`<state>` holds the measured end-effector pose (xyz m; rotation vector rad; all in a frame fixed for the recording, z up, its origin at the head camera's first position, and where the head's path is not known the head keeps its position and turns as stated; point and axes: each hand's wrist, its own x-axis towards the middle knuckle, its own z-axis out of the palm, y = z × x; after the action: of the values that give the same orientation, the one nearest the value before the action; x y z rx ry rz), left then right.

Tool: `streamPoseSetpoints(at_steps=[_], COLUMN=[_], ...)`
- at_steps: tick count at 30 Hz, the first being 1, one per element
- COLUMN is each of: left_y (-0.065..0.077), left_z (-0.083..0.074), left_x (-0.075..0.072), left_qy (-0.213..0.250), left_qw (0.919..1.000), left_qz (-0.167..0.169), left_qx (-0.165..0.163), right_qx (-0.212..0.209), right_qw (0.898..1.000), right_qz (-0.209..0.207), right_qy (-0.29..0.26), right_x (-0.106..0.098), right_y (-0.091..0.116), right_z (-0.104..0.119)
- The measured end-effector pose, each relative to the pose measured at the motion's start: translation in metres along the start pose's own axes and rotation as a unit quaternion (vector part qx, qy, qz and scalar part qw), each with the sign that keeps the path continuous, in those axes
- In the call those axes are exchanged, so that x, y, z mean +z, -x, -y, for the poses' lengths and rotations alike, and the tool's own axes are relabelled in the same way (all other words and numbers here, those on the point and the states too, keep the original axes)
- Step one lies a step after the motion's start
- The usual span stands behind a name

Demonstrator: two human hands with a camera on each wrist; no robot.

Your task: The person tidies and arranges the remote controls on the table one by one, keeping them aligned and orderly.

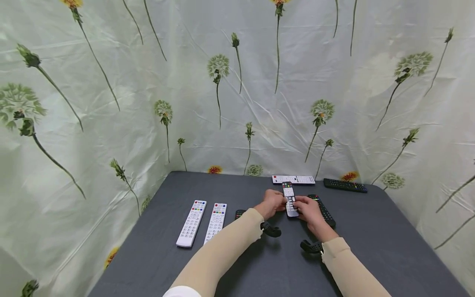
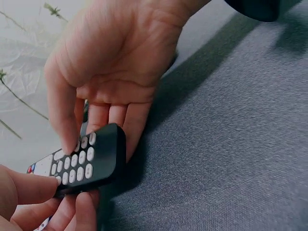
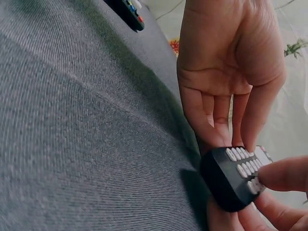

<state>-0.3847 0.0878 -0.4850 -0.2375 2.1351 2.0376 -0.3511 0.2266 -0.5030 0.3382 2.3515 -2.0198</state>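
Note:
Both hands hold a black remote control [image 1: 288, 189] with pale buttons, raised over the table's far half. From one side, my left hand [image 1: 272, 202] grips it, thumb on the keypad and fingers underneath. On the opposite edge my right hand [image 1: 309, 209] pinches it, thumb also on the buttons. In the left wrist view the remote's plain black end [image 2: 108, 156] points toward the camera. The right wrist view shows the same end [image 3: 224, 180] between the two hands. Another black remote [image 1: 323, 209] lies just beside my right hand, partly covered by it.
Two white remotes [image 1: 191, 222] [image 1: 216, 220] lie on the dark grey table [image 1: 378, 247] at left. A dark remote [image 1: 240, 213] is mostly hidden behind my left sleeve. Along the back edge are a white remote [image 1: 297, 180] and a black one [image 1: 345, 185]. A flower-printed curtain [image 1: 193, 90] surrounds the table.

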Motion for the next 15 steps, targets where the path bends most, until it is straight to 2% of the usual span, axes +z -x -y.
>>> streamPoseSetpoints(at_steps=[8,15], left_y=[0.013,0.021], left_z=[-0.005,-0.006], left_x=[-0.008,-0.024], left_qy=[-0.015,-0.01], left_qw=[0.9998,0.999], left_qz=[0.003,0.023], left_qx=[0.015,0.038], right_qx=[-0.019,-0.037], right_qw=[1.0,0.998], right_qz=[0.013,0.028], right_qy=[0.003,0.038], right_x=[-0.002,0.005], right_y=[0.008,0.017], right_z=[0.005,0.015])
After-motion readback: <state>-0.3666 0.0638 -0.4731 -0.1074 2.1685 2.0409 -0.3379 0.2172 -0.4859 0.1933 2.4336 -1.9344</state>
